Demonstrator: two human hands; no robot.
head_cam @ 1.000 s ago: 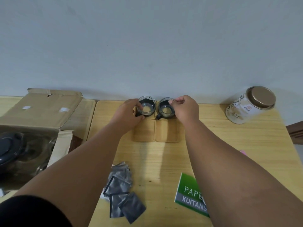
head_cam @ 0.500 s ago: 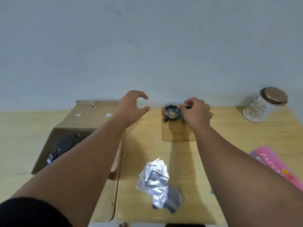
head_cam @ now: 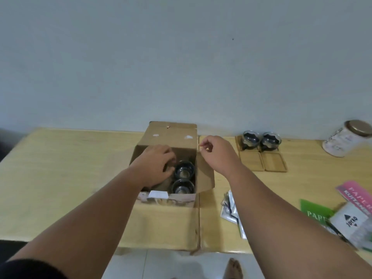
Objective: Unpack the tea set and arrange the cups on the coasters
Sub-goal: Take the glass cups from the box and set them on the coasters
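Observation:
The open cardboard box stands in the middle of the table. Two glass cups lie inside it, a far one and a near one. My left hand is down in the box, its curled fingers against the left side of the far cup; a grip does not show plainly. My right hand hovers over the box's right flap, fingers loosely curled and holding nothing. To the right, two more cups stand on the far wooden coasters. The two near coasters are bare.
A white jar with a gold lid stands at the far right by the wall. Foil sachets lie right of the box. Green and pink paper pads and a white pack sit at the front right.
Both hands left the cups on the coasters and swung left to the box. My left hand went down inside it; my view turned left too.

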